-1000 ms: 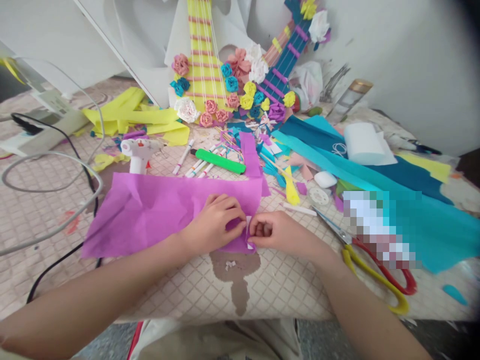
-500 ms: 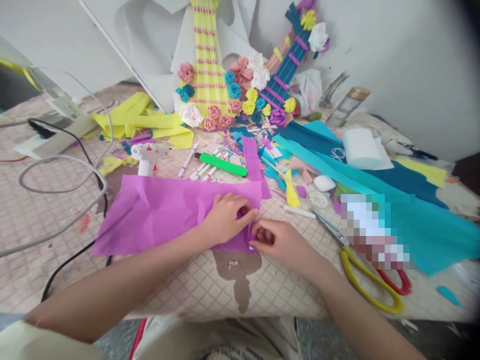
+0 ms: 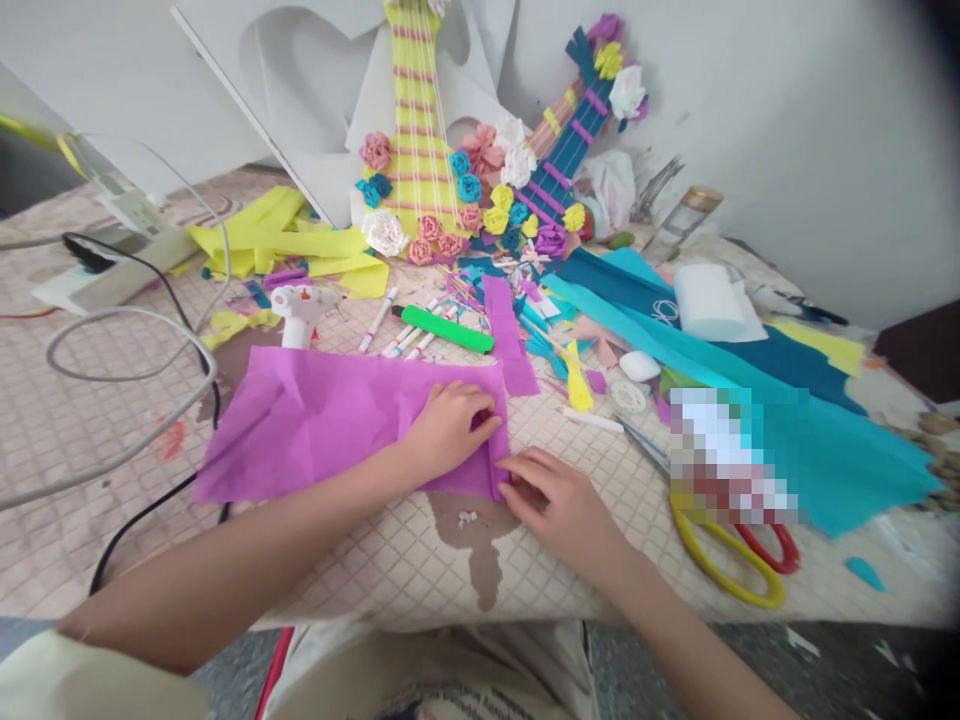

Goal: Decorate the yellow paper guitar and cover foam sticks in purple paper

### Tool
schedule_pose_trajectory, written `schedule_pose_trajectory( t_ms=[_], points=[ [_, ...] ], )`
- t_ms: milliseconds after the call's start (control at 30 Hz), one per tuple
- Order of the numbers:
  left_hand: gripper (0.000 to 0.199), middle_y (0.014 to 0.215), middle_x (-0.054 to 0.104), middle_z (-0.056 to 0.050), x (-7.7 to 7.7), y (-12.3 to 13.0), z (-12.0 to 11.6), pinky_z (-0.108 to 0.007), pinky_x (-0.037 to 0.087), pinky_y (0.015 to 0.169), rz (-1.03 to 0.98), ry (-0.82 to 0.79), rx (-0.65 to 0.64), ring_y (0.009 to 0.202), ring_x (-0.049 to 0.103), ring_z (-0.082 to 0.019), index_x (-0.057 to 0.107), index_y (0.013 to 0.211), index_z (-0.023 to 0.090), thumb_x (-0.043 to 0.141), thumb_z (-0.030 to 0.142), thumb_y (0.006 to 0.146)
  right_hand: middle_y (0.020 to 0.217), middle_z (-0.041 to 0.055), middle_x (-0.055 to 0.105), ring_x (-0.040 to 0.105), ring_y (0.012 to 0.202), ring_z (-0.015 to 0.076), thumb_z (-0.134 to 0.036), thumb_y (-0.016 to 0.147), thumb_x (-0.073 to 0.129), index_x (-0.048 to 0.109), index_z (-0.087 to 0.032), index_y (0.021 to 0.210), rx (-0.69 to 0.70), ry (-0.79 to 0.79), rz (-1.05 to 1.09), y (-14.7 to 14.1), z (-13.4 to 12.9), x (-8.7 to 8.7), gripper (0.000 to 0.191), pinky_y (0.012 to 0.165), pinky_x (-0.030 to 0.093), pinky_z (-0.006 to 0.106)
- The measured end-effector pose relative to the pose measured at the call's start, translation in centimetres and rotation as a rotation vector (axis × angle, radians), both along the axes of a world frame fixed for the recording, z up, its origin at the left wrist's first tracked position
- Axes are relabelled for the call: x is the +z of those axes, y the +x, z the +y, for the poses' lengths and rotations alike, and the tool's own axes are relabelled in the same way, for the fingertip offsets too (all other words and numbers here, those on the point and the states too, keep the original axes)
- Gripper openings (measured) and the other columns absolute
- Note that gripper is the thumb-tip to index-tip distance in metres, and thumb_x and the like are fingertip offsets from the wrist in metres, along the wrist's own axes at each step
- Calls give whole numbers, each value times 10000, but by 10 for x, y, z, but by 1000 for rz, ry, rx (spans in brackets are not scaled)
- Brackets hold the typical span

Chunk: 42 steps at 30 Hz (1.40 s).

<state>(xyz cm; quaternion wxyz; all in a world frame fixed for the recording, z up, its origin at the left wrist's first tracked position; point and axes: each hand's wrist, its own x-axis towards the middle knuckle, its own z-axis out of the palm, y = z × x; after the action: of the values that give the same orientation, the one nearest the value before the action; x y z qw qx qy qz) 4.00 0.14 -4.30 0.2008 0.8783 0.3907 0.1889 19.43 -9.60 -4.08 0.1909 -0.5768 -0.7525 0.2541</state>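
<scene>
A sheet of purple crepe paper (image 3: pixel 337 410) lies flat on the table in front of me, with a narrow fold along its right edge. My left hand (image 3: pixel 450 430) rests on the right part of the sheet, fingers curled and thumb against the paper beside the fold. At the lower right corner, my right hand (image 3: pixel 559 495) pinches the folded edge between thumb and fingers. The fingertips partly hide the fold. A loose purple strip (image 3: pixel 510 340) lies just beyond the sheet's top right corner.
Scissors (image 3: pixel 720 540) with yellow and red handles lie at the right, by turquoise crepe paper (image 3: pixel 840 460). Behind the sheet are a glue gun (image 3: pixel 298 315), a green cutter (image 3: pixel 446 329) and several markers (image 3: pixel 377 320). Flower-decorated paper guitars (image 3: pixel 416 140) stand at the back. Cables (image 3: pixel 150 470) cross the left side.
The sheet's right edge now sits slightly further left, uncovering more of the loose purple strip. My right hand has shifted a little along the fold. The view has moved slightly.
</scene>
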Motion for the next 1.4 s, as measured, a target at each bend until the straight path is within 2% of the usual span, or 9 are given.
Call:
schedule_pose_trajectory(
  t_ms=[233,400,500,567,700,933,1133,1267,1400],
  points=[
    [167,787,601,-34,-8,0,2,-374,374,734,-19,59,9,816,529,-228,547,710,162,593,294,802,907,60,617,575,807,183,-183,856,475,621,-184,990,-31,109,15,-3,-6,-6,199,760,470,340],
    [144,864,584,-30,-6,-4,1,-323,398,753,-123,101,16,830,516,-185,511,864,162,604,245,793,897,56,613,567,772,173,-178,849,485,620,-185,985,-44,130,16,-4,-7,-8,191,741,478,337],
    [46,936,595,-29,-1,-10,-2,-322,369,810,-166,184,-105,916,497,-185,547,878,182,535,192,835,881,55,608,563,760,172,-173,847,489,619,-181,988,-50,132,12,-5,-8,-8,192,719,479,330],
    [83,930,612,-28,1,-14,-3,-333,348,809,-149,233,-223,929,495,-190,578,868,189,496,191,860,881,56,607,563,765,174,-169,845,490,620,-178,980,-51,137,7,-5,-8,-7,187,717,478,329],
    [124,882,649,-14,-1,-17,-2,-351,313,809,-36,205,-343,917,508,-190,605,887,185,487,223,878,876,57,606,561,775,177,-164,846,484,616,-168,977,-60,134,5,-7,-8,-5,186,729,476,333],
    [145,931,663,-7,-5,-17,2,-353,292,829,6,139,-378,932,503,-188,620,930,189,490,232,883,884,53,605,560,795,179,-170,851,481,609,-170,1019,-69,139,2,-9,-9,-6,211,739,474,336],
    [162,949,664,-15,-4,-16,1,-363,284,832,14,142,-383,958,496,-201,627,942,196,481,230,881,859,62,588,553,785,185,-150,862,452,622,-184,1039,-29,221,-61,-10,-13,-10,247,725,473,339],
    [163,958,652,-30,-5,-13,-1,-363,287,814,2,130,-345,979,490,-210,631,945,190,496,212,857,855,64,587,556,780,187,-172,867,454,630,-173,989,-27,231,-125,-12,-12,-9,214,721,468,333],
    [169,977,638,-34,-5,-9,-3,-359,289,806,-16,80,-318,1005,481,-219,633,956,195,518,193,833,806,45,578,558,742,178,-219,864,473,624,-176,882,-100,232,-140,-15,-11,-11,158,688,456,311]
  ],
)
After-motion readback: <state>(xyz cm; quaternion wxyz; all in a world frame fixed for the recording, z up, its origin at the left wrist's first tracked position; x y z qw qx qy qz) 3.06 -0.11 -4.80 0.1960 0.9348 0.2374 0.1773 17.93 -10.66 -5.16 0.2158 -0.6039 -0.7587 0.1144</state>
